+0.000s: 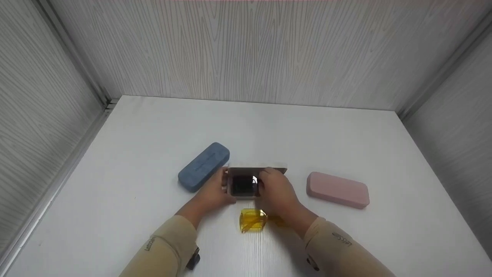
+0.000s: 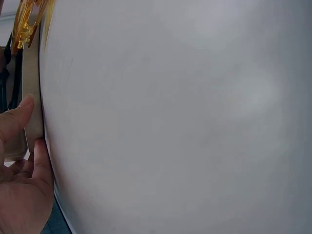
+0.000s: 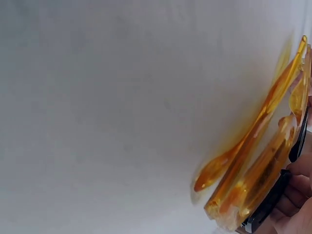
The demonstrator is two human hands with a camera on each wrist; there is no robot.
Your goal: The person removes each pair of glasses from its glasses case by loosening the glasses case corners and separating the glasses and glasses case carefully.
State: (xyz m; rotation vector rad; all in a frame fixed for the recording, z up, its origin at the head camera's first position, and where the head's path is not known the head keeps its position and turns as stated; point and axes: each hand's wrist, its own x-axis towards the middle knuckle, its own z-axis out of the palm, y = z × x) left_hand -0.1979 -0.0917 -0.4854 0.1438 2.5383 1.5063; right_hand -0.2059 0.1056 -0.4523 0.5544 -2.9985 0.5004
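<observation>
An eyeglass case [image 1: 277, 168] lies with its lid raised at the middle of the table; its side looks beige in the left wrist view. My left hand [image 1: 212, 193] grips the case's left end, thumb on the near side. Dark-lensed glasses [image 1: 242, 186] show inside the case. At the right end, my right hand [image 1: 280, 190] pinches these glasses; their black frame [image 3: 268, 202] is between its fingers in the right wrist view. Yellow glasses [image 1: 251, 223] with folded temples lie just in front of the case, partly hidden by my right hand and wrist.
A closed blue case [image 1: 203, 166] lies slanted at the left, close to my left hand. On the right is a closed pink case [image 1: 338, 190]. The white table [image 1: 153, 123] meets a wood-grain panel [image 1: 246, 50] at the back, with side panels left and right.
</observation>
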